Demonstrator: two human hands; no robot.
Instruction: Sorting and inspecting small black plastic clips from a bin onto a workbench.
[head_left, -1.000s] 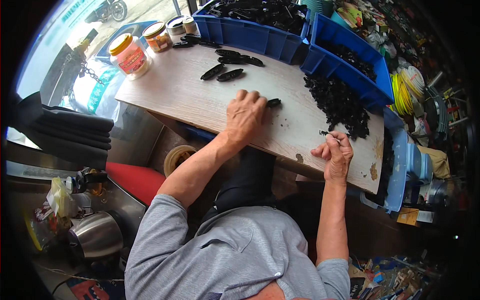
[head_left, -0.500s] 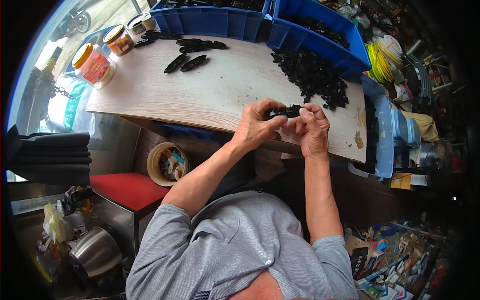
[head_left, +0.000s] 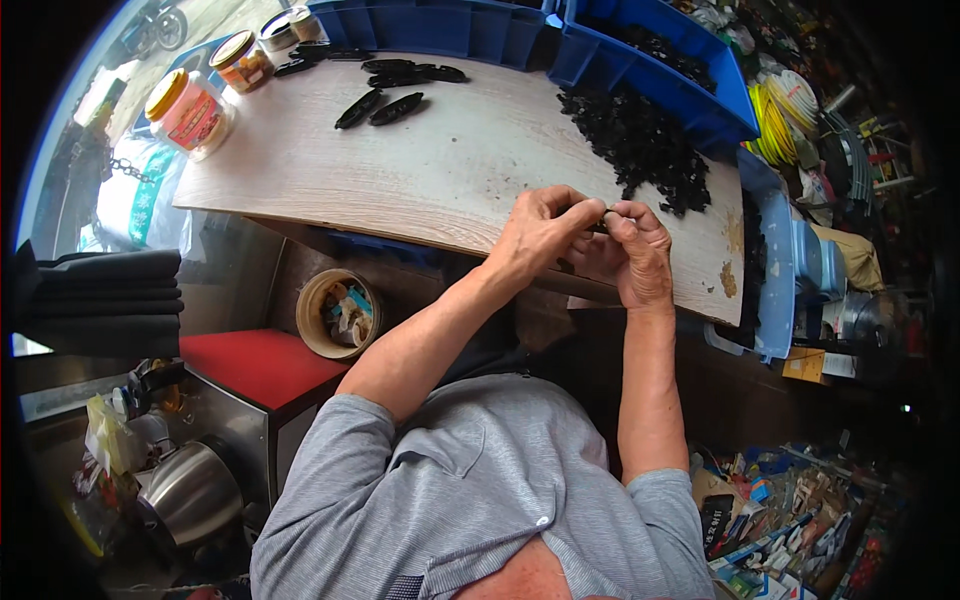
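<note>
Above the table's front edge, my left hand (head_left: 541,232) and my right hand (head_left: 645,255) meet with their fingers closed on a black plastic part (head_left: 605,222). Only a small dark bit of it shows between the fingertips; the rest is covered by the hands. Just beyond them lies a heap of small black plastic pieces (head_left: 650,150). Farther left on the table, two long black oval parts (head_left: 396,109) lie side by side, with several similar ones (head_left: 415,73) behind them.
Two blue crates (head_left: 440,35) (head_left: 655,65) line the table's (head_left: 440,170) back. Jars with lids (head_left: 190,115) stand at its left end. A light blue bin (head_left: 772,270) adjoins the right end. A waste bucket (head_left: 310,310) and a red-topped cabinet (head_left: 255,368) are below left.
My hands have drawn closer together, and my left hand has turned, so the black plastic part is now mostly covered. The whole view has shifted slightly.
</note>
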